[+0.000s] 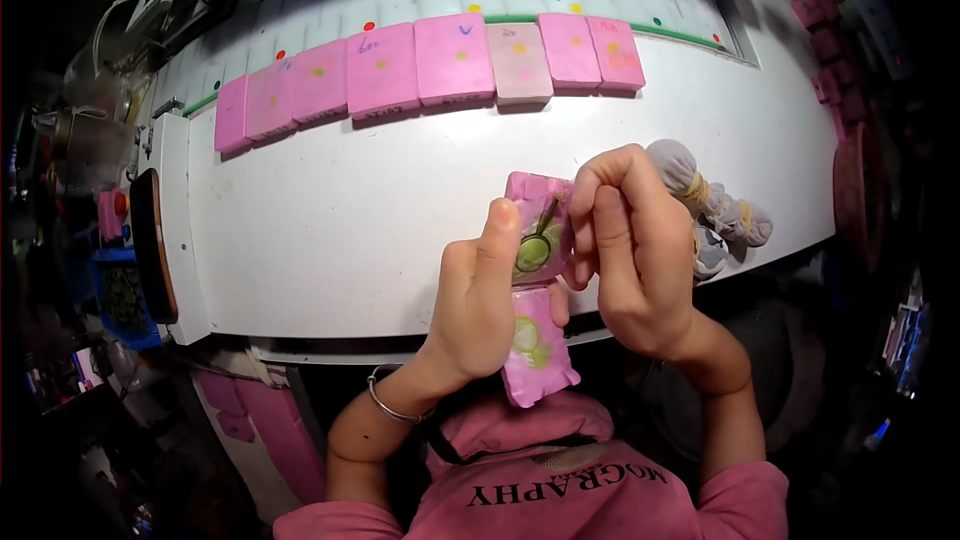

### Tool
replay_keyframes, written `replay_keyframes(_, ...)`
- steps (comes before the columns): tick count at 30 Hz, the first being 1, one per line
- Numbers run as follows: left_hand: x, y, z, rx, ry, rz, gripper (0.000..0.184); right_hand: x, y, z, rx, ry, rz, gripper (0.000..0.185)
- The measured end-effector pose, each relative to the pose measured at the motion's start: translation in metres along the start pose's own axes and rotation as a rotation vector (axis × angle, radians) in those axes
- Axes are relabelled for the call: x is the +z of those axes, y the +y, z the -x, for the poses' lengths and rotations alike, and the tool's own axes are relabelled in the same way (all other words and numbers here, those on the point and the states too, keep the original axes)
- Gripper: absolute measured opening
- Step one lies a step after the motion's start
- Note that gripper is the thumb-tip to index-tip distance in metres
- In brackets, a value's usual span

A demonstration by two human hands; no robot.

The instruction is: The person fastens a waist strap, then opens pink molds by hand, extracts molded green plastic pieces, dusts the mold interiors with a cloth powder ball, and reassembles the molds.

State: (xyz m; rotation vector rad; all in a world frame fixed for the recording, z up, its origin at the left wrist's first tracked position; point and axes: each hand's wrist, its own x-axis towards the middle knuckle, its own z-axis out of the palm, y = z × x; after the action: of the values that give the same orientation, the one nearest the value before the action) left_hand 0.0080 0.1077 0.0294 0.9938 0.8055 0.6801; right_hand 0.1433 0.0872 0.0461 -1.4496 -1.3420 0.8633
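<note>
My left hand [474,302] is closed around a pink rubber mold [527,388] that is folded open in two halves, its thumb on the upper half. A dark green ring-shaped piece with a stem [547,224] lies on the upper half. The lower half has a pale green rounded mark. My right hand [640,260] is closed in a pinch at the mold's right edge. Whatever is between its thumb and forefinger is hidden or too small to make out.
A row of several pink rubber molds [380,70] lies along the back of the white table [330,240]. Grey cloth bundles tied with yellow bands [700,190] rest right of my right hand. A dark phone-like object [153,245] stands at the left edge.
</note>
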Motion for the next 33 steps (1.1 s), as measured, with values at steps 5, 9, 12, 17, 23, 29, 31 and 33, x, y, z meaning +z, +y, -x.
replay_keyframes(5,-0.005,-0.004,-0.002,-0.02,-0.035,0.015,0.063,-0.003,-0.003,-0.006,0.088,-0.081,-0.029,0.006)
replay_keyframes(9,-0.007,0.001,-0.001,-0.046,-0.036,0.025,0.064,-0.005,0.001,-0.005,0.12,-0.095,-0.177,0.014)
replay_keyframes(12,-0.009,-0.002,0.0,-0.029,-0.053,0.031,0.064,-0.008,0.001,-0.006,0.118,-0.189,-0.094,0.011)
replay_keyframes(17,-0.009,0.005,0.0,-0.026,-0.077,0.033,0.064,-0.011,-0.002,-0.004,0.151,-0.201,-0.14,0.01)
replay_keyframes(23,-0.01,0.012,0.0,-0.078,-0.067,-0.033,0.069,-0.015,-0.012,0.001,0.176,-0.254,-0.259,0.008)
replay_keyframes(29,-0.013,0.001,-0.004,-0.189,-0.058,0.283,0.062,-0.022,-0.02,0.001,0.312,-0.293,-0.474,0.006)
replay_keyframes(31,-0.023,-0.007,-0.004,-0.315,-0.161,0.367,0.067,-0.021,-0.014,0.002,0.277,-0.215,-0.657,0.004)
replay_keyframes(33,-0.029,-0.018,-0.002,-0.228,-0.19,0.337,0.071,-0.02,-0.007,0.006,0.16,-0.101,-0.632,0.004)
